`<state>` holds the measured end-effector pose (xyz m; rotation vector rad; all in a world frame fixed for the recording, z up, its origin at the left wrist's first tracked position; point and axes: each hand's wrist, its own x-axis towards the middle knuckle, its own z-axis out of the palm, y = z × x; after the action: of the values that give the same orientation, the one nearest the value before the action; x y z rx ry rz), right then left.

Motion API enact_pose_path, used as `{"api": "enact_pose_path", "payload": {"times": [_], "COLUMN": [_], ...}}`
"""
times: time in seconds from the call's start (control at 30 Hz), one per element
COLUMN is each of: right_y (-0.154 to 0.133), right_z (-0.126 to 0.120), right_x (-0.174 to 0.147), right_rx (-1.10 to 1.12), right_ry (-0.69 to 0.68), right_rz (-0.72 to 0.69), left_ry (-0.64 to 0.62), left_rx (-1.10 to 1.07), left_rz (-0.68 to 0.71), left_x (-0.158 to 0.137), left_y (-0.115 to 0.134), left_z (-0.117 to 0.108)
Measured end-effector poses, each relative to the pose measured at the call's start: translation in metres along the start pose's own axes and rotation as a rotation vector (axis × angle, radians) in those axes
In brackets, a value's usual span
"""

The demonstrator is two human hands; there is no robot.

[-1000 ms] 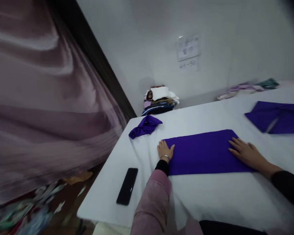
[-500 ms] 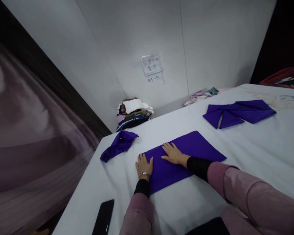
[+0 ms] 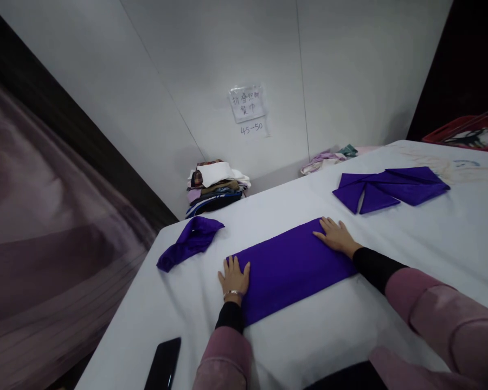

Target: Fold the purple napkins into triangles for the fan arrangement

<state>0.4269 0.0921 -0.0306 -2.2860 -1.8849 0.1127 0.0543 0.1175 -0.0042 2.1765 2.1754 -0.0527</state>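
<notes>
Purple cloth is lying flat on the white-covered desk. Left grip is resting on its left edge, right grip on its right end; both are spreading wide, palms down.

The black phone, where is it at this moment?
In the head view, the black phone lies at the lower left on the white table, partly cut off by the picture's bottom edge, to the left of the person's pink left sleeve.
</notes>
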Motion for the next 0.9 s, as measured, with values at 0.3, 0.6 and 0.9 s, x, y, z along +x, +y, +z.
{"api": "enact_pose_path", "payload": {"times": [0.3, 0.6, 0.9], "right_y": [0.023, -0.026, -0.024], "right_z": [-0.006, 0.006, 0.012], "right_x": [0.015, -0.002, -0.006], "right_rx": [0.119, 0.064, 0.036], "right_ry": [0.042, -0.042, -0.02], "right_rz": [0.085, -0.277, -0.114], "left_ry": [0.009, 0.034, 0.027], "left_rx": [-0.01, -0.024, -0.033], "left_rz": [0.024, 0.024, 0.018], "left_x": [-0.001, 0.001, 0.002], "left_y": [0.001, -0.001, -0.002], "left_z": [-0.002, 0.003, 0.004]}}
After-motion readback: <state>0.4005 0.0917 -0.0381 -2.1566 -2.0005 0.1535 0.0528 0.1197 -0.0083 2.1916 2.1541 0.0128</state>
